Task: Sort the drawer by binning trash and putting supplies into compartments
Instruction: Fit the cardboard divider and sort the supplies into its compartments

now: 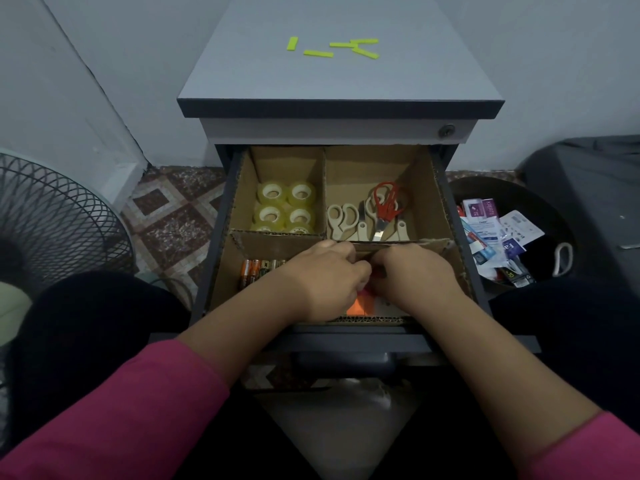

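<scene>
From the head camera, an open drawer [221,209] of a grey cabinet [339,109] holds a cardboard insert split into compartments. The far left compartment holds clear tape rolls [285,209]; the far right one holds several scissors [367,216], beige-handled ones and a red-handled pair. In the near left compartment, batteries [256,270] lie in a row against the left part of the floor. Both hands meet in the near compartment by the drawer's front edge: the left hand [325,282] and the right hand [412,278] have their fingers curled together over small orange and pink paper pieces [360,303]; what exactly each grips I cannot tell. A dark bin [561,216] beside the drawer's right side holds wrappers [495,233]. Yellow-green strips [332,48] lie on the cabinet top. A fan grille [62,216] stands left.
</scene>
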A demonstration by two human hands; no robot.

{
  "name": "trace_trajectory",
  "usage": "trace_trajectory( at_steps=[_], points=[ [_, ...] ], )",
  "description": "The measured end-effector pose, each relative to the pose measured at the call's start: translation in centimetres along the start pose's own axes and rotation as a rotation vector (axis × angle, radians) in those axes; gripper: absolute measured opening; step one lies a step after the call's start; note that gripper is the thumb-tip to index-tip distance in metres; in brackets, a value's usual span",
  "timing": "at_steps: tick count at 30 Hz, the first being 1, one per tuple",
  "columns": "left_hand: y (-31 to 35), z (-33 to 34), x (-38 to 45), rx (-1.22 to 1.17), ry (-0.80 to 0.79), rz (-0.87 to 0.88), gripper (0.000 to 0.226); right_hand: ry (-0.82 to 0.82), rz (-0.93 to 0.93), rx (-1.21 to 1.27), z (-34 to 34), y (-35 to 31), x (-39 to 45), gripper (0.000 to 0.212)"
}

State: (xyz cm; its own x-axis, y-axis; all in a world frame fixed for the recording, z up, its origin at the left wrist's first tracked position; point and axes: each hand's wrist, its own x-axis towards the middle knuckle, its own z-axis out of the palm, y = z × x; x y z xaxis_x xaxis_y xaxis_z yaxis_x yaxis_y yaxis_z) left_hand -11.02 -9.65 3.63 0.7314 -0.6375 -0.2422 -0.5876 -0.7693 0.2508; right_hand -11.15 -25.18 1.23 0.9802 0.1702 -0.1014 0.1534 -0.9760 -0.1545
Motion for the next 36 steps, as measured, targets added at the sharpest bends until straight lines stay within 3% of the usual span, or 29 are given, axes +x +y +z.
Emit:
trace_trajectory(
  at_steps=[17, 36],
  points=[
    [-0.4, 0.1, 0.0, -0.061, -0.015, 0.011, 0.023, -0.069, 0.078, 0.049, -1.0, 1.0, -1.1, 0.029],
    [-0.5, 0.2, 0.0, -0.041, -0.031, 0.014, 0.024, -0.091, 0.081, 0.057, -1.0, 1.0, -1.0, 0.027]
  ],
)
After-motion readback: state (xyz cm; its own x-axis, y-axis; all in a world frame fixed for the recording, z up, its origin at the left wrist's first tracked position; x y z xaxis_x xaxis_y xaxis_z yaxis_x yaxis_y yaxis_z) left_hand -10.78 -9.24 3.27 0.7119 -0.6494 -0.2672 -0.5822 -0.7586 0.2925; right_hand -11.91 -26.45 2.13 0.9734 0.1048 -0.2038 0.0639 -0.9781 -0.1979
